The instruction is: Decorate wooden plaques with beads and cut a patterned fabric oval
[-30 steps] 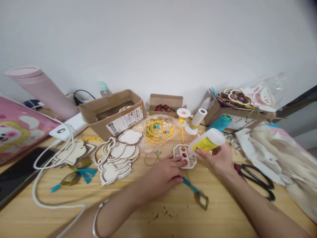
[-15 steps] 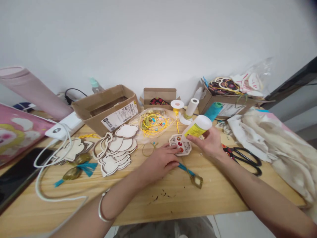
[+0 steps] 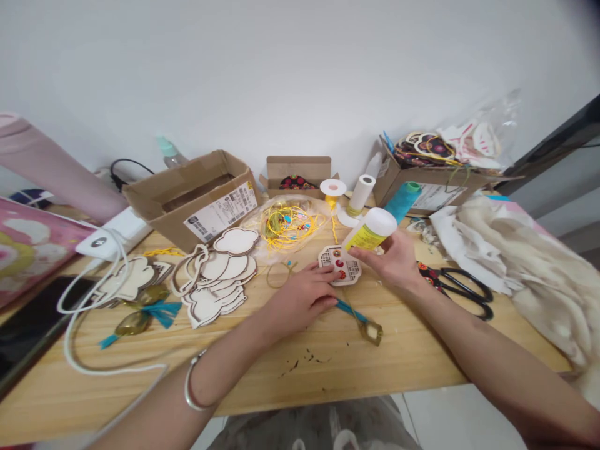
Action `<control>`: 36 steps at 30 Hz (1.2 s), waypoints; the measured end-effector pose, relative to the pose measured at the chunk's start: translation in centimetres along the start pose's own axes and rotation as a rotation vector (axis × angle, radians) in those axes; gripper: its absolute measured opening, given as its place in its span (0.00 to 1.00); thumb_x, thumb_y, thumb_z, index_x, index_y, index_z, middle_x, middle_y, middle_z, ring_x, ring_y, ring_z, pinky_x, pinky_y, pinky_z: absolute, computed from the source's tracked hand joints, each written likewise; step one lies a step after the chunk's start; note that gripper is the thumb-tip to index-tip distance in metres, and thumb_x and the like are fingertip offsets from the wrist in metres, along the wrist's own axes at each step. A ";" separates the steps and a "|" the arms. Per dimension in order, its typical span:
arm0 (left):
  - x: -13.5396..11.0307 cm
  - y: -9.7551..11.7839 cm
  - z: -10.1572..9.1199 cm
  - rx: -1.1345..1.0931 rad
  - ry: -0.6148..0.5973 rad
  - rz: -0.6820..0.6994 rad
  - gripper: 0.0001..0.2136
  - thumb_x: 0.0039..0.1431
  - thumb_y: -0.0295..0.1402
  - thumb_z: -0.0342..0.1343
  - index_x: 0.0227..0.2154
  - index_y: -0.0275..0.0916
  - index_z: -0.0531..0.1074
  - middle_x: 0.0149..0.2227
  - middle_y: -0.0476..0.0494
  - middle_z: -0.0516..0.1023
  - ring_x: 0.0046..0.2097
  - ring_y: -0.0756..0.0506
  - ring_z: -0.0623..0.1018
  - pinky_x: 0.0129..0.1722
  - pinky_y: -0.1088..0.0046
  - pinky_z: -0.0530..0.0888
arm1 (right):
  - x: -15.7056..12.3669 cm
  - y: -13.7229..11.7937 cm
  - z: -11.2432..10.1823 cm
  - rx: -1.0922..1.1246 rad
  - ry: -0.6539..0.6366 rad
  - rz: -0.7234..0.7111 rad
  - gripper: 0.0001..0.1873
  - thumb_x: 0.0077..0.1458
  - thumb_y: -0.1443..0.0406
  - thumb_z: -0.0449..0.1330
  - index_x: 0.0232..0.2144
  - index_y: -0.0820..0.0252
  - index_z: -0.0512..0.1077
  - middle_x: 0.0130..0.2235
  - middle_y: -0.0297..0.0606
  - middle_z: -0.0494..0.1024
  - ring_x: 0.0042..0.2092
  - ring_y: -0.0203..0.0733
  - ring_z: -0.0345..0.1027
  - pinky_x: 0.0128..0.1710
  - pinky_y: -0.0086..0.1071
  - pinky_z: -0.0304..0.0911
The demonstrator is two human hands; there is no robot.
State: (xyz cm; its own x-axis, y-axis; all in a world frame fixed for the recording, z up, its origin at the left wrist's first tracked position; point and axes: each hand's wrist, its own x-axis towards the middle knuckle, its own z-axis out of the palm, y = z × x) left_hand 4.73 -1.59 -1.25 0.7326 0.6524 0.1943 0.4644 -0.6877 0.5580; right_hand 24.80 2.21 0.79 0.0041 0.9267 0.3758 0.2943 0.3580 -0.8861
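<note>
My left hand lies on the wooden table, its fingertips pressing the near edge of a small cut-out wooden ornament with red and orange patches. In my right hand a white glue bottle with a yellow label is tipped over, its nozzle pointing down at the ornament. A teal cord with a gold ring trails out from under my left hand toward me.
A heap of blank wooden cut-outs lies to the left, yellow cord in a bag behind. Cardboard boxes line the back. Black scissors and white fabric sit right. A white cable loops at left.
The view has tilted down, so the table's front edge and my lap now show. Both hands stay at the ornament; the bottle is held a little closer to it.
</note>
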 end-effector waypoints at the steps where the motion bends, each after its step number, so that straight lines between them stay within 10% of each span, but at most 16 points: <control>1: 0.0 0.0 0.0 0.000 -0.001 0.000 0.07 0.61 0.30 0.52 0.34 0.39 0.76 0.54 0.41 0.74 0.58 0.43 0.69 0.61 0.59 0.60 | 0.0 0.0 0.0 0.012 0.006 0.006 0.20 0.34 0.57 0.71 0.28 0.57 0.69 0.31 0.35 0.76 0.31 0.42 0.69 0.32 0.38 0.68; 36: 0.1 0.1 -0.1 -0.039 0.001 -0.015 0.06 0.60 0.30 0.53 0.34 0.39 0.76 0.53 0.40 0.75 0.58 0.44 0.70 0.61 0.58 0.57 | -0.1 0.0 0.3 0.078 0.026 0.001 0.22 0.29 0.61 0.74 0.29 0.57 0.71 0.28 0.31 0.77 0.28 0.41 0.70 0.30 0.36 0.69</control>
State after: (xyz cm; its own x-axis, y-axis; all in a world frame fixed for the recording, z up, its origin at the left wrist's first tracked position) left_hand 4.77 -1.56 -1.15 0.7252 0.6627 0.1868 0.4552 -0.6650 0.5921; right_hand 24.50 2.11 0.68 0.0298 0.9241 0.3810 0.2189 0.3659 -0.9045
